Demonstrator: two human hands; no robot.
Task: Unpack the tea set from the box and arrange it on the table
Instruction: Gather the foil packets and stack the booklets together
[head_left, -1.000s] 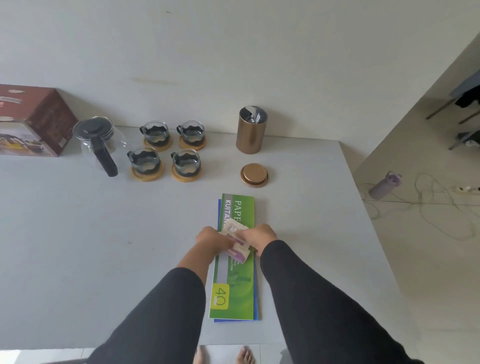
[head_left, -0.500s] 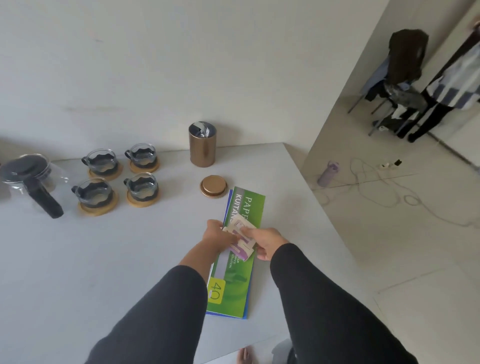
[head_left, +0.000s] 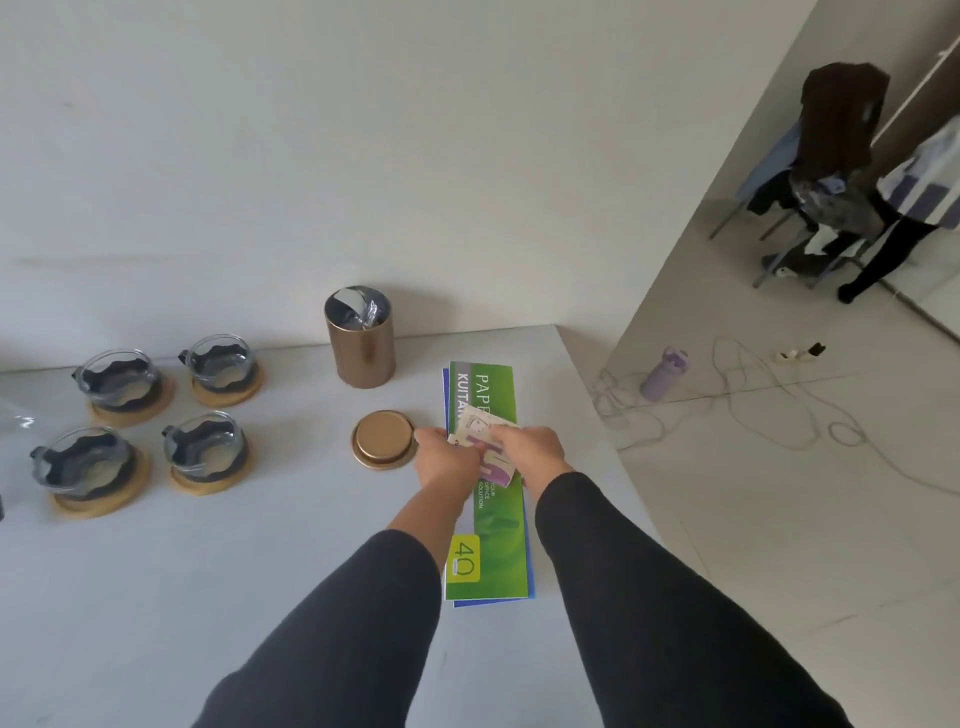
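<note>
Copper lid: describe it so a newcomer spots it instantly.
On the grey table, find the upright copper canister near the wall. The copper lid lies flat just in front of it, beside the green booklet: the only loose metallic disc, unlike the wooden coasters bearing cups.

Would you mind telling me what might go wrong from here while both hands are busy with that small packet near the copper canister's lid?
1. The left hand sits right beside the loose copper lid; a sideways move could knock it along the table.
2. The open copper canister stands uncapped just beyond; a reach could tip it.
3. Both hands, the right hand included, hold the small packet over the green paper pack; pulling may tear it.
</note>
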